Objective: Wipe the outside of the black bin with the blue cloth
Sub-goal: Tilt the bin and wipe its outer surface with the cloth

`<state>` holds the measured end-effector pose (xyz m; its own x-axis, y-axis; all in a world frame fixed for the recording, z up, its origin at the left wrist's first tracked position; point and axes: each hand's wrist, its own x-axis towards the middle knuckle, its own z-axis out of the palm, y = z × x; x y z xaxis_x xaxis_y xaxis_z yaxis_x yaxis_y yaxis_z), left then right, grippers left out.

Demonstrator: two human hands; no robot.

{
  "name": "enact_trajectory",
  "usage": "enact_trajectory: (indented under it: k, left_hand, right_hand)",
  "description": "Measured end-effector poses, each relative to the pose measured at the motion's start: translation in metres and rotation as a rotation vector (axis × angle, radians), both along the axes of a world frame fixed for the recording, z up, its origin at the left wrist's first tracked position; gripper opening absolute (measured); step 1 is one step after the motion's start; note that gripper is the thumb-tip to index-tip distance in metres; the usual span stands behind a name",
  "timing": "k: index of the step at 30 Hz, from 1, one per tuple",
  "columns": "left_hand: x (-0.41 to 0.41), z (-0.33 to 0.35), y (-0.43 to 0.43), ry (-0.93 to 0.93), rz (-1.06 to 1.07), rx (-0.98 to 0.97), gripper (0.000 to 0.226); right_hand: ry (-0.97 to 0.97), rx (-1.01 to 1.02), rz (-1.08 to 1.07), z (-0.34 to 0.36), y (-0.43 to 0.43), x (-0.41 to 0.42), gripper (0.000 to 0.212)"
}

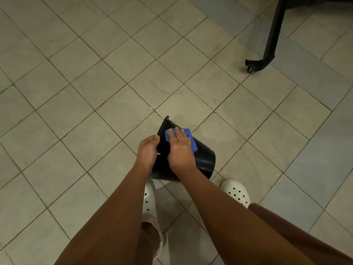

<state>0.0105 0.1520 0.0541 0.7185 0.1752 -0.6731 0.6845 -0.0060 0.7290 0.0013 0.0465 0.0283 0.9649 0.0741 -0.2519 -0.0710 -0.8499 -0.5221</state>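
While gripping the tilted black bin (204, 159) by its rim in the curled left hand (146, 150), presses the blue cloth (192, 140) flat on its wall beside that grip, under the straight-fingered right hand (179, 148).

No text, label, brand, number or sign was readable in view. Black bin (204, 159): side was plain, nothing legible on it.
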Motion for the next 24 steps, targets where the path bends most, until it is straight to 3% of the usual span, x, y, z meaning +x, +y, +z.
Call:
enact_trajectory:
  k: [4, 8, 12, 15, 20, 24]
  left_hand:
    - [0.007, 0.003, -0.001, 0.078, -0.131, 0.016, 0.028]
    - [0.013, -0.003, -0.002, 0.122, -0.261, 0.085, 0.025]
    - [0.014, -0.002, -0.002, 0.156, -0.106, 0.076, 0.041]
    - [0.016, 0.000, -0.007, 0.201, -0.042, 0.055, 0.041]
    - [0.014, -0.006, -0.011, 0.186, -0.057, 0.065, 0.036]
    - [0.013, -0.009, -0.004, 0.179, -0.057, 0.062, 0.036]
  right_hand:
    - [0.015, -0.047, -0.133, -0.002, 0.002, -0.016, 0.072]
    - [-0.138, 0.045, -0.055, -0.007, 0.013, -0.051, 0.076]
    - [-0.161, 0.246, 0.036, -0.015, -0.005, -0.043, 0.058]
    - [-0.193, 0.203, 0.109, -0.016, -0.028, -0.044, 0.043]
    - [-0.261, 0.173, -0.113, -0.032, -0.033, -0.071, 0.038]
    - [-0.279, 0.213, 0.030, -0.031, -0.008, -0.084, 0.053]
